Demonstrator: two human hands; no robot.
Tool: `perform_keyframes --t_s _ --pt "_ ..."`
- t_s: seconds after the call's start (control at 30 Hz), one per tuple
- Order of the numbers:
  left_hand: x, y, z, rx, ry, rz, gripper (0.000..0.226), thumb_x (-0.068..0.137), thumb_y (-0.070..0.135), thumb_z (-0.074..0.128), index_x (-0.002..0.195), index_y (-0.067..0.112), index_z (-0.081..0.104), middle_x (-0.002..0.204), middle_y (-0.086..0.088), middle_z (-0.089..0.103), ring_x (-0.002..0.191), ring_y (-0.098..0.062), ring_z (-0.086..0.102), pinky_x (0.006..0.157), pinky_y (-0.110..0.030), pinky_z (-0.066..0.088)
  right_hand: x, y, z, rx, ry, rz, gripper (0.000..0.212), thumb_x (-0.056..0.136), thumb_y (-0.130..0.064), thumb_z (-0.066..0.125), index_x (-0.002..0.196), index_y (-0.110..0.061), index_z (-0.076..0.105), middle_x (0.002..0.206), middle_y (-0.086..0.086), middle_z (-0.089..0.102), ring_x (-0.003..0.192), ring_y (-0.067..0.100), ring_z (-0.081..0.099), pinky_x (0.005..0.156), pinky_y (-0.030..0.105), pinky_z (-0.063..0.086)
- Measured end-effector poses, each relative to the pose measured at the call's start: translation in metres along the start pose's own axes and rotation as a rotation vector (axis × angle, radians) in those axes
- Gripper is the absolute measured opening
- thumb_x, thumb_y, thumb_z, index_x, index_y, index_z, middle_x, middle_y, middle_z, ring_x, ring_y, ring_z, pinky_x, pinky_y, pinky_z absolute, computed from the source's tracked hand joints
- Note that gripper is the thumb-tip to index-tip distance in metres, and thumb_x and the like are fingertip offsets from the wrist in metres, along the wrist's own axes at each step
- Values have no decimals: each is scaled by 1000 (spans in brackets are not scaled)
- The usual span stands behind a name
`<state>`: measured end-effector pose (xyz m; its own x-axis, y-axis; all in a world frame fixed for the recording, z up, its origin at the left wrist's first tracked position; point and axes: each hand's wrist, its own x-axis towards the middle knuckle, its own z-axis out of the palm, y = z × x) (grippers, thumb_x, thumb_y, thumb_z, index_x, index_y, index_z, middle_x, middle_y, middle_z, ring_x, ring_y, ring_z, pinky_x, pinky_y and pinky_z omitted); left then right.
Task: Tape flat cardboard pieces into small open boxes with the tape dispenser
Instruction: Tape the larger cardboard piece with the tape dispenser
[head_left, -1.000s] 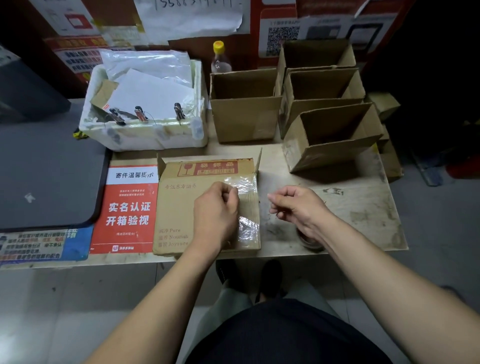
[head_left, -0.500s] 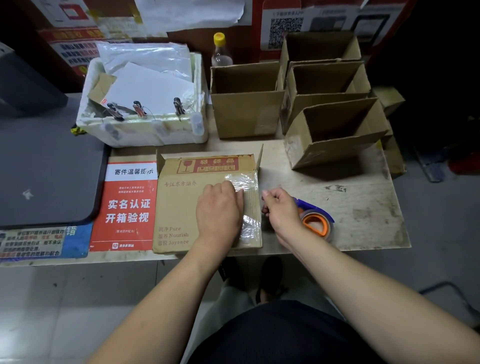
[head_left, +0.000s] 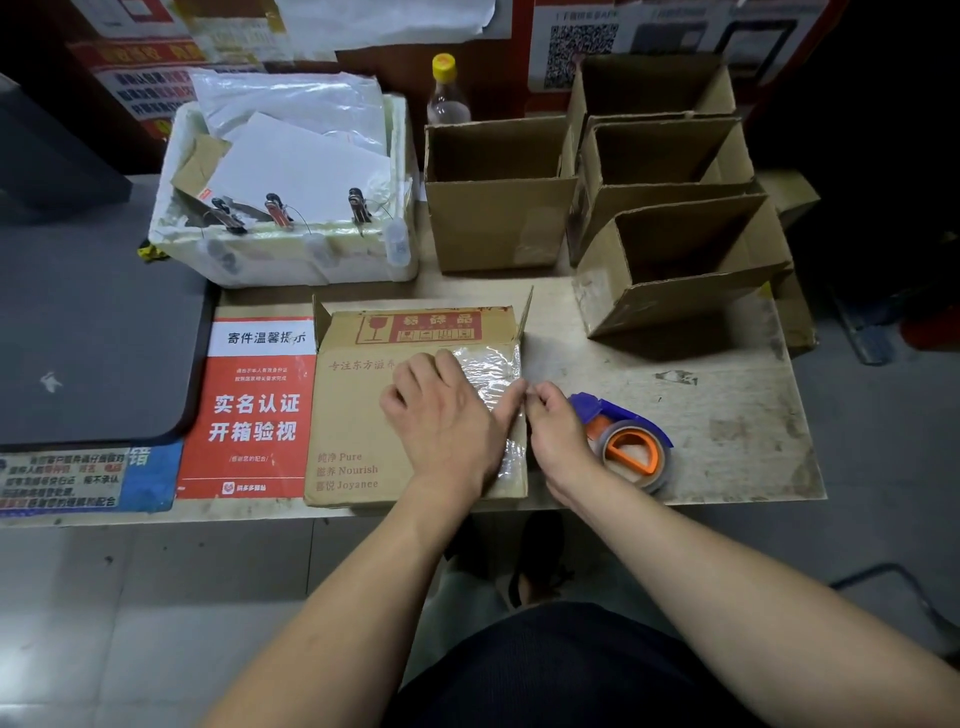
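Note:
A flattened cardboard box (head_left: 358, 415) with red print lies on the table's front edge. A strip of clear tape (head_left: 493, 364) runs down its right side. My left hand (head_left: 447, 415) presses flat on the box, fingers spread over the tape. My right hand (head_left: 558, 431) is at the box's right edge, its curled fingertips pinching the tape there. The tape dispenser (head_left: 631, 447), blue with an orange core, lies on the table just right of my right hand, not held.
Three open cardboard boxes (head_left: 498, 228) (head_left: 665, 156) (head_left: 685, 280) stand at the back right. A white foam box (head_left: 291, 260) of papers and a bottle (head_left: 447, 93) are at the back. A red notice (head_left: 254, 410) and grey mat (head_left: 93, 338) lie left. Bare worn tabletop (head_left: 727, 415) shows right.
My right hand moved left from above the dispenser to the box's right edge, uncovering the dispenser. My left hand opened flat and slid right over the tape.

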<state>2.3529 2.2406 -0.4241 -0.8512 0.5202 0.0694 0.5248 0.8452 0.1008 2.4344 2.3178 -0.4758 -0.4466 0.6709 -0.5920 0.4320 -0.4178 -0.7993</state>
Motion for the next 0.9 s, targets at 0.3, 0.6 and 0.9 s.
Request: perform_keyframes --t_s 0.3,0.6,0.9 --pt "3 -6 5 -47 -19 3 54 97 67 42 108 15 52 108 -11 48 105 -33 42 90 -48 33 2 -5 -4 60 -29 24 29 103 -40 51 102 -13 63 105 20 70 103 36 68 90 50 55" --pt "-2 -35 4 -62 -64 179 44 102 47 44 135 19 52 126 -10 47 116 -32 39 94 -49 31 4 -4 -3 -162 -73 -95 27 107 -45 41 102 -25 58 104 2 70 103 22 65 94 47 53" --pt "-4 -33 4 -76 -39 162 43 101 46 47 133 19 55 125 -10 49 112 -31 40 93 -48 31 -1 -19 -28 -386 -90 -186 38 106 -51 42 95 -18 58 94 3 60 91 20 58 77 38 45"
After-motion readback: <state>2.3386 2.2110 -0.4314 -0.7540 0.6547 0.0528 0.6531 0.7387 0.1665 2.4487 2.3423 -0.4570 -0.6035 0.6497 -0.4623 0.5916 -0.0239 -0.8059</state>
